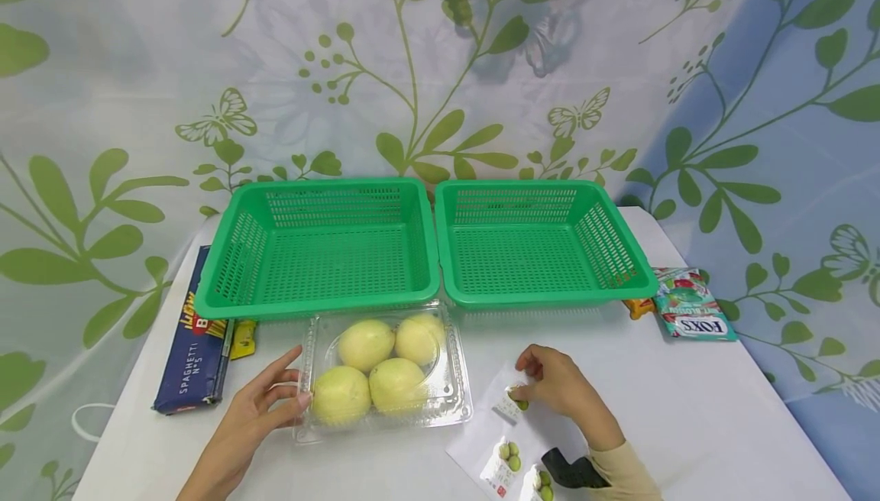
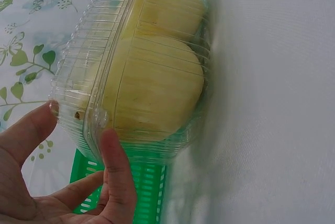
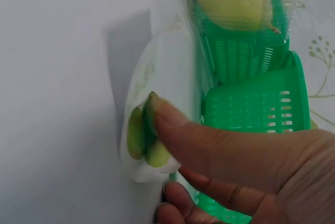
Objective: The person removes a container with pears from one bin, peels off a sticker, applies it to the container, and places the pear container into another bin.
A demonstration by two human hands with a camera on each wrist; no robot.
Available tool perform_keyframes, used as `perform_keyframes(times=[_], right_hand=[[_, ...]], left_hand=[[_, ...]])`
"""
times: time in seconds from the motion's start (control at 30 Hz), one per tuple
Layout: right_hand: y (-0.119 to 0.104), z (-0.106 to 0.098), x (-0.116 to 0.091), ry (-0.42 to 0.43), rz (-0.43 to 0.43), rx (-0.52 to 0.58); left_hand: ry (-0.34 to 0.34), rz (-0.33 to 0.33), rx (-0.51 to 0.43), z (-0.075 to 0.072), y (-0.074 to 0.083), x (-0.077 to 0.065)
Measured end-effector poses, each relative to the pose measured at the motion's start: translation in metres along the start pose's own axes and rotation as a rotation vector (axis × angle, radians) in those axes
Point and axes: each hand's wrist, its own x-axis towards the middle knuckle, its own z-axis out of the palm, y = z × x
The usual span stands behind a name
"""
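Note:
A clear plastic clamshell box (image 1: 450,379) holds several round pale-yellow fruits (image 1: 399,385) and lies in front of the left green basket. My left hand (image 1: 257,413) touches the box's left end with thumb and fingertips, fingers fairly straight. In the left wrist view, thumb and finger meet the lid and rim at a corner of the box (image 2: 152,88). To the right, my right hand (image 1: 560,386) pinches a white sticker (image 3: 138,135) printed with green fruit, its edge lifted and curling. Beneath it lies a white sheet (image 1: 474,447) with more such stickers.
Two green baskets, left (image 1: 337,256) and right (image 1: 516,260), stand side by side at the back. A blue spaghetti pack (image 1: 195,356) and a yellow wrapper (image 1: 244,339) lie at left. A Fox's candy bag (image 1: 690,306) and an orange wrapper (image 1: 639,307) lie at right.

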Motion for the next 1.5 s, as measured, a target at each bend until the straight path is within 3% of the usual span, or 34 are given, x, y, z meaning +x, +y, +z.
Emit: perform_keyframes(times=[0.6,1.1,1.3,1.5], right_hand=[[-0.010,0.004,-0.002,-0.015,0.043,-0.076],[-0.011,0.005,-0.004,0.015,0.008,-0.061],[-0.006,0.002,0.000,0.012,-0.023,-0.061],[-0.004,-0.010,0.013,0.060,-0.029,-0.059]], left_hand=[[-0.006,-0.036,0.000,-0.003,0.001,0.000],[-0.001,-0.049,0.002,-0.001,0.001,0.000],[-0.006,-0.034,0.002,-0.002,0.001,0.001],[-0.006,-0.030,-0.001,-0.001,0.002,0.002]])
